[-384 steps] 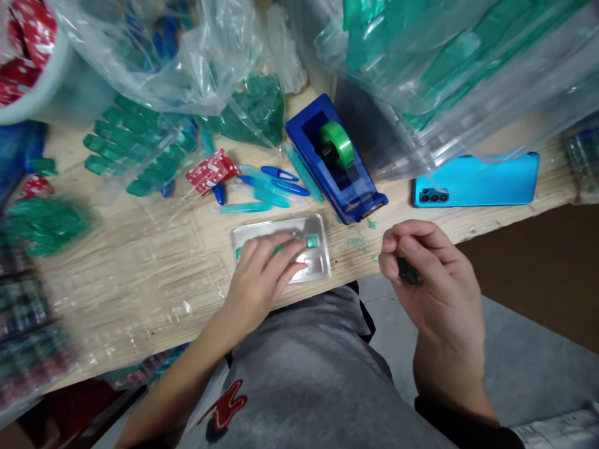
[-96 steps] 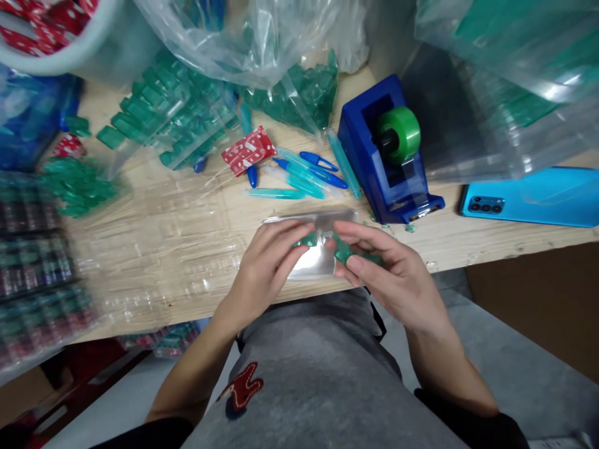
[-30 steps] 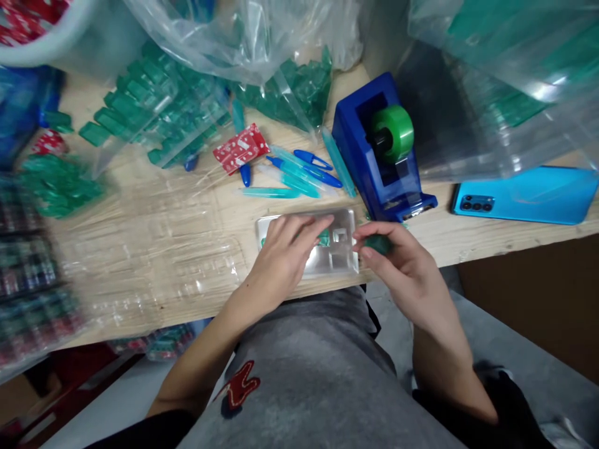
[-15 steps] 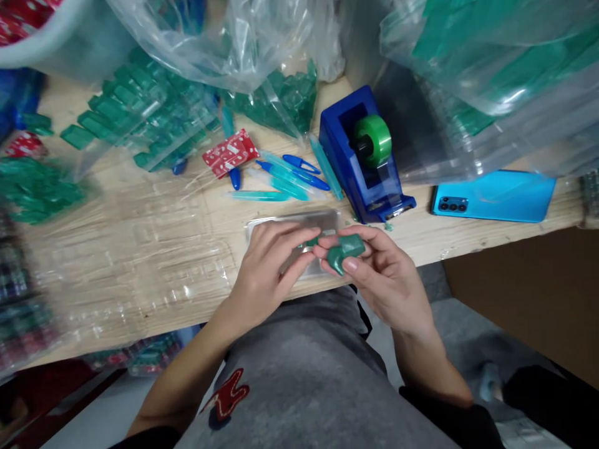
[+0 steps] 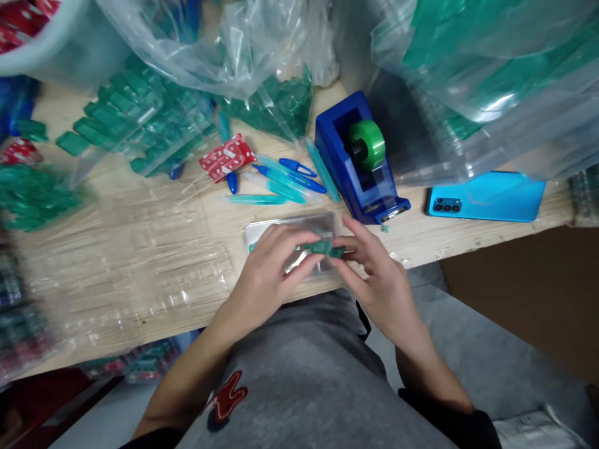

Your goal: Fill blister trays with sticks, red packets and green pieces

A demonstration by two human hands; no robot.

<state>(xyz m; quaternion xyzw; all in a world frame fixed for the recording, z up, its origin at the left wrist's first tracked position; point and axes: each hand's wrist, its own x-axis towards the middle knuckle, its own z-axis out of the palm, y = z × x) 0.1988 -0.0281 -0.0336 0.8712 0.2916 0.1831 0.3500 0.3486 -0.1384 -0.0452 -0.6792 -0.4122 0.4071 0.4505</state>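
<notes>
A small green film-wrapped piece is held between my two hands, just above a shallow clear plastic box. My left hand pinches its left side between thumb and fingers. The thumb and fingertips of my right hand close around its right end. Other bits of green show in the box beside my left fingers, partly hidden by the hand.
Behind the box lie blue and turquoise pens, a red patterned packet and a blue tape dispenser. A blue phone lies right. Clear plastic trays cover the left; green pieces and plastic bags stand behind.
My right hand has turned and its fingers have shifted to the piece's end. The green piece has moved left, from the right hand to between both hands.
</notes>
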